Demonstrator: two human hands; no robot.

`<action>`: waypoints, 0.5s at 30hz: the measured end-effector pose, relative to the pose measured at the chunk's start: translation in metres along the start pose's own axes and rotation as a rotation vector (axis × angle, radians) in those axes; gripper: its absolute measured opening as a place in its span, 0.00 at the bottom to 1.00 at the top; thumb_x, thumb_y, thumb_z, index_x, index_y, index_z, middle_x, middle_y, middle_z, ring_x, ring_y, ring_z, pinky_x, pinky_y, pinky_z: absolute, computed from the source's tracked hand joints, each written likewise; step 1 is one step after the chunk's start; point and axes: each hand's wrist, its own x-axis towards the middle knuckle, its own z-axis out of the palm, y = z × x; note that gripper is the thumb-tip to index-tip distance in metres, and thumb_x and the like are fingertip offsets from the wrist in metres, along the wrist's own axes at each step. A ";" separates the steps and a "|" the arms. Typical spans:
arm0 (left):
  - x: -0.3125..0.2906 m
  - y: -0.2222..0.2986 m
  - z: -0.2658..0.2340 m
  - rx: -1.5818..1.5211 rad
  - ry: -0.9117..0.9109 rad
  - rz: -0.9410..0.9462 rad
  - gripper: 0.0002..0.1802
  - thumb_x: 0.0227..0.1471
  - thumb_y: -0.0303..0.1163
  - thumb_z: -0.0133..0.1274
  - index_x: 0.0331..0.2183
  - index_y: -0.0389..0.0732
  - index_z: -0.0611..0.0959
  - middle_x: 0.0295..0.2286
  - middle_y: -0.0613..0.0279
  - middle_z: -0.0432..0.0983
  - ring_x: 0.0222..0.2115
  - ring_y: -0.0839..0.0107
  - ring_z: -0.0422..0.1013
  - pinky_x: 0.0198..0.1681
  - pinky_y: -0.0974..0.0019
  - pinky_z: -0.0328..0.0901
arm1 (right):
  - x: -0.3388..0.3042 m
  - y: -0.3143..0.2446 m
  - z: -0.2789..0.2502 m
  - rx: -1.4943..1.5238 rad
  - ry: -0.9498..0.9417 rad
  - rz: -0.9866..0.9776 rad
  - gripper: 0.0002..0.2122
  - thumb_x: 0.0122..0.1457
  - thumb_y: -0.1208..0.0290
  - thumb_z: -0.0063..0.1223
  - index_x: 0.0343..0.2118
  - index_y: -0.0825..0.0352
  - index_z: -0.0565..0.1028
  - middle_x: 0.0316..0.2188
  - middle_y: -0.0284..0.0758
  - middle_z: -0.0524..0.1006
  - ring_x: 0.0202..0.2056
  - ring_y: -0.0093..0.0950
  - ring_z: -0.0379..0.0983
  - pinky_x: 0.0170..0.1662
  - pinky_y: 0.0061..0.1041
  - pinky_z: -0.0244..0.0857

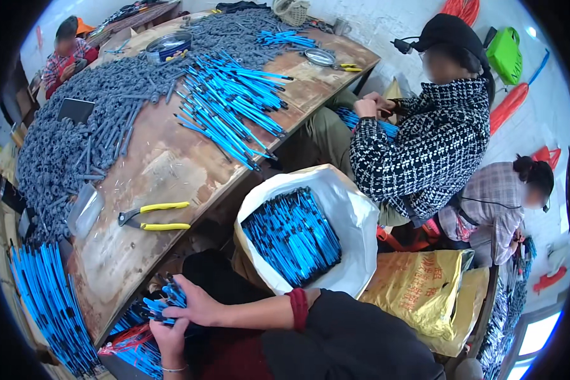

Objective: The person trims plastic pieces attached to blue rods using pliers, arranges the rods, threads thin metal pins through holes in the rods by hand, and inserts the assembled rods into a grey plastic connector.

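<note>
Near the lower left, both my hands are closed round a bundle of thin blue sticks with black ends [160,299]. My right hand [198,305] lies across its upper side, and my left hand [170,339] grips it from below. The fingers partly hide the bundle, and the sticks' exact kind I cannot make out. Just below my hands, more blue sticks [139,358] lie beside red plastic film [128,339]. To the right of my hands stands a white sack [354,215] with its mouth rolled open, packed with many similar blue sticks.
The brown table [171,171] carries a grey heap of small tubes [76,152], loose blue sticks [234,104], a round tin [168,47] and yellow-handled pliers [155,216]. A co-worker [424,126] sits across the sack; others are farther off. A yellow sack [418,291] lies right.
</note>
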 end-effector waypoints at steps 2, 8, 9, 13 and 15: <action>0.001 0.007 0.019 -0.030 0.131 0.060 0.19 0.34 0.19 0.54 0.35 0.35 0.75 0.32 0.66 0.72 0.33 0.78 0.68 0.38 0.74 0.64 | 0.003 0.000 -0.002 0.060 -0.043 0.008 0.27 0.47 0.65 0.58 0.47 0.70 0.59 0.40 0.44 0.68 0.44 0.33 0.66 0.47 0.30 0.59; 0.001 0.007 0.011 -0.030 0.117 0.084 0.17 0.37 0.18 0.51 0.35 0.35 0.73 0.32 0.66 0.70 0.32 0.77 0.67 0.38 0.73 0.63 | 0.001 0.004 -0.006 0.148 -0.149 -0.030 0.31 0.49 0.67 0.55 0.53 0.70 0.53 0.45 0.45 0.64 0.48 0.35 0.63 0.51 0.30 0.56; 0.003 0.007 0.010 -0.050 0.095 0.107 0.17 0.39 0.18 0.50 0.36 0.35 0.72 0.32 0.65 0.69 0.33 0.77 0.66 0.39 0.72 0.63 | 0.001 0.006 -0.009 0.194 -0.215 -0.131 0.32 0.49 0.69 0.53 0.55 0.70 0.50 0.46 0.45 0.63 0.49 0.35 0.62 0.52 0.29 0.54; -0.007 -0.007 -0.008 -0.151 0.152 0.221 0.14 0.39 0.18 0.49 0.33 0.34 0.73 0.31 0.63 0.70 0.31 0.76 0.66 0.39 0.71 0.63 | -0.003 0.014 0.003 0.303 -0.339 -0.333 0.34 0.51 0.71 0.48 0.58 0.69 0.45 0.48 0.46 0.60 0.51 0.36 0.58 0.55 0.29 0.50; -0.014 -0.008 -0.014 -0.192 0.195 0.265 0.12 0.38 0.17 0.49 0.31 0.33 0.74 0.30 0.63 0.71 0.30 0.76 0.67 0.38 0.71 0.64 | -0.008 0.018 0.018 0.349 -0.314 -0.325 0.32 0.54 0.68 0.47 0.59 0.70 0.45 0.49 0.47 0.58 0.52 0.37 0.57 0.56 0.31 0.49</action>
